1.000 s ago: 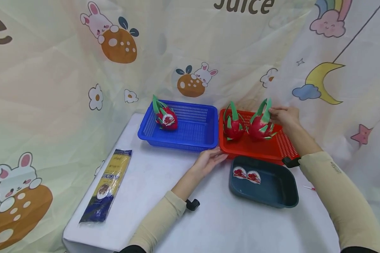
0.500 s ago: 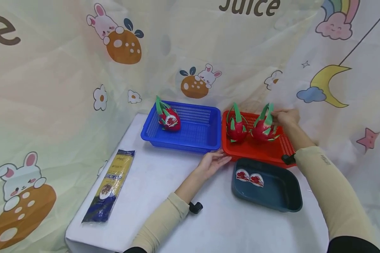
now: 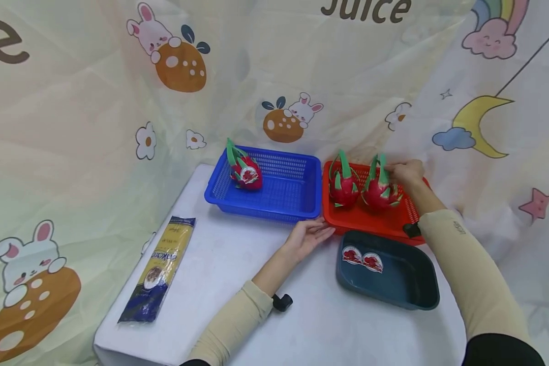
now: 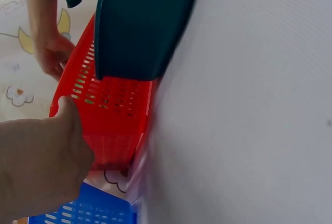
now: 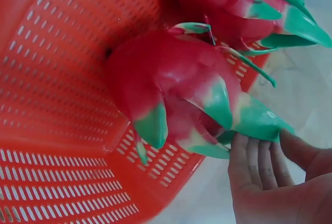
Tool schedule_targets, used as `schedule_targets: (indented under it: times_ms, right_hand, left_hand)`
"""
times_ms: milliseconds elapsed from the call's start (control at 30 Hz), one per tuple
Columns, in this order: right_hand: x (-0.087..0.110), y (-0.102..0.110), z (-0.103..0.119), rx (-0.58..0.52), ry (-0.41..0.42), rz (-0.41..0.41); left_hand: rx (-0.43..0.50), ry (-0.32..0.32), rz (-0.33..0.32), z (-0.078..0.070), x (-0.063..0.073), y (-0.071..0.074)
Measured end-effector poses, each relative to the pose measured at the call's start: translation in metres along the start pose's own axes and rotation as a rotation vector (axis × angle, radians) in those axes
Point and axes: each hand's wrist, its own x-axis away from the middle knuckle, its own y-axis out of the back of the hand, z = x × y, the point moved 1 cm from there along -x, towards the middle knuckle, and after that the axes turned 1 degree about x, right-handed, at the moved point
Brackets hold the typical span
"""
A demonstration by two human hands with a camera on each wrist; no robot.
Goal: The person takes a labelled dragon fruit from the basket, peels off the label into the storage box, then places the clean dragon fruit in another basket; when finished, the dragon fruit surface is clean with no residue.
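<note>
In the head view, a red-and-green dragon fruit (image 3: 378,196) rests in the red basket (image 3: 370,219), beside a second dragon fruit (image 3: 344,192). My right hand (image 5: 277,177) pinches the nearer fruit's green leaf tip between thumb and fingers; its body lies against the basket's perforated wall. At the basket's front left corner, my left hand (image 3: 306,237) touches the rim with fairly straight fingers. The left wrist view shows that thumb against the red wall, the other fingers being hidden.
A blue basket (image 3: 283,201) stands left of the red one, holding a dragon fruit (image 3: 248,174) with a round sticker. In front is a dark teal tub (image 3: 393,284) with two stickers (image 3: 362,259) inside. A pasta packet (image 3: 157,272) lies on the table's left.
My right hand has lowered the dragon fruit slightly into the red basket and shifted a little left. The left hand stays at the basket corner. The head view has shifted slightly.
</note>
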Motion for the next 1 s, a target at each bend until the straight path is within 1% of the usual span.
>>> schedule_targets:
  times_ms: [67, 233, 300, 367, 500, 600, 667, 733, 800, 867, 1000]
  right_hand:
    - [-0.001, -0.001, 0.001, 0.07, 0.004, -0.007]
    - [0.002, -0.002, 0.0, 0.288, 0.022, -0.04]
    - [0.005, -0.004, 0.0, 0.343, 0.029, -0.057]
    - [0.007, -0.007, -0.001, 0.37, 0.029, -0.063]
    - [0.011, -0.014, 0.001, 0.395, 0.029, -0.065]
    - [0.014, -0.019, 0.005, 0.384, 0.037, -0.077]
    - [0.016, -0.024, 0.008, 0.361, 0.056, -0.112]
    - [0.018, -0.03, 0.013, 0.342, 0.085, -0.149]
    - [0.02, -0.037, 0.02, 0.329, 0.121, -0.173]
    - [0.023, -0.045, 0.027, 0.334, 0.154, -0.168]
    - [0.027, -0.064, 0.04, 0.326, 0.194, -0.123]
  left_hand:
    - [0.001, 0.006, 0.004, -0.001, 0.001, 0.001]
    - [-0.015, 0.03, 0.02, -0.005, 0.004, 0.003]
    - [-0.017, 0.027, 0.016, -0.007, 0.006, 0.004]
    - [-0.026, 0.013, 0.003, -0.008, 0.008, 0.005]
    - [-0.077, -0.001, -0.027, -0.01, 0.015, 0.005]
    - [-0.109, 0.006, -0.012, -0.012, 0.021, 0.007]
    - [-0.117, 0.004, -0.005, -0.015, 0.026, 0.009]
    - [-0.122, -0.01, 0.001, -0.021, 0.031, 0.014]
    - [-0.121, -0.028, -0.012, -0.029, 0.038, 0.019]
    - [-0.125, -0.056, -0.03, -0.037, 0.045, 0.025]
    - [-0.146, -0.118, -0.068, -0.054, 0.058, 0.035]
